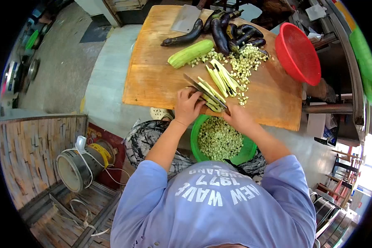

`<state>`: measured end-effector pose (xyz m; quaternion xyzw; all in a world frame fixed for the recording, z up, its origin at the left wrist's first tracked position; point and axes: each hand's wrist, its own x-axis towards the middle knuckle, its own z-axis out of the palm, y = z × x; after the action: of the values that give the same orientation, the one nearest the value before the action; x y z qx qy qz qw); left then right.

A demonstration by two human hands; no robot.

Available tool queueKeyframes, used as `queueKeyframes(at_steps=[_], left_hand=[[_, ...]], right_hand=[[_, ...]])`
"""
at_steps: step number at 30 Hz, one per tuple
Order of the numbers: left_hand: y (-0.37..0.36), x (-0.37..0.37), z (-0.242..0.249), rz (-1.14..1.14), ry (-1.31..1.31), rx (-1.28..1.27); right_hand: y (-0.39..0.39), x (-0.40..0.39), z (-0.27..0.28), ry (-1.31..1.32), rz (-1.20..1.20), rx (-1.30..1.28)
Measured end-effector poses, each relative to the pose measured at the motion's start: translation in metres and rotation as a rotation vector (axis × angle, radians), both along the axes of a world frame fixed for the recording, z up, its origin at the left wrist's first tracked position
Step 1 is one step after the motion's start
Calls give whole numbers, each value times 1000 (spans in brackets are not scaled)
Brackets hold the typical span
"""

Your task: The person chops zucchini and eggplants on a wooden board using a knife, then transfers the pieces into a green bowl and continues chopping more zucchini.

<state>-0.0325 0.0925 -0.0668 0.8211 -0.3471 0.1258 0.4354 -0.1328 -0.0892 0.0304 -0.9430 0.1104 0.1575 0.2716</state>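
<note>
My right hand [239, 118] is closed round the handle of a kitchen knife [206, 91], whose blade points up and left. My left hand [188, 106] has its fingers curled on peeled eggplant slices [211, 104] near the board's front edge, beside the blade. Just beyond the knife lie pale eggplant strips [223, 78] with some dark skin. Diced eggplant [246, 66] is piled farther back, next to a long peeled eggplant [191, 53]. Below the board edge, a green basin [252, 149] holds many small diced pieces.
Several dark unpeeled eggplants [221, 37] lie at the back of the wooden cutting board [153, 78], with a cleaver [187, 18] beside them. A red plastic basket [297, 53] sits at the board's right edge. On the left floor a metal cylinder [76, 169] trails a white cord.
</note>
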Motion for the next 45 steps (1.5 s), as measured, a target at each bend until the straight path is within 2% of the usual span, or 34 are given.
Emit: queueKeyframes(at_steps=[3,6,9,12,15,18,20,22,25,29,34,39,41,43,45], left_hand=[[1,-5,0,17,-5,-19],[1,-4,-3,33,-23,-11],[0,-4,-7,18,54,-6],[1,-4,-4,27,61,11],[1,-3,0,30,37,-1],[2,-2,1,28,13,11],[0,0,-2,30,-13,-25],[4,-7,-6,32,-4,-27],[2,-2,-6,45,-14,-5],[0,-3,-9,96,-8,-69],[1,-3,-10,86,-18,-72],[0,-2,-7,88,27,-55],[0,-2,-7,81,27,-46],[1,-1,-6,72,6,-36],[-3,3,-2,47,-15,-9]], right_hand=[[-8,-1,-3,-74,-107,172],[-5,-10,25,-37,-102,164],[-8,-20,42,44,29,-9],[-10,-22,55,81,64,-20],[-12,-17,48,64,81,-11],[2,-5,10,68,59,-33],[-2,-9,-17,-17,-17,11],[1,-14,-17,-44,-87,61],[-7,-9,-6,-99,-136,123],[-2,-17,34,-61,-22,66],[-8,-30,40,10,74,-18],[1,-14,49,67,35,21],[6,-7,34,37,30,14],[8,-5,-11,-42,32,-33],[-1,-3,-20,-48,-66,130]])
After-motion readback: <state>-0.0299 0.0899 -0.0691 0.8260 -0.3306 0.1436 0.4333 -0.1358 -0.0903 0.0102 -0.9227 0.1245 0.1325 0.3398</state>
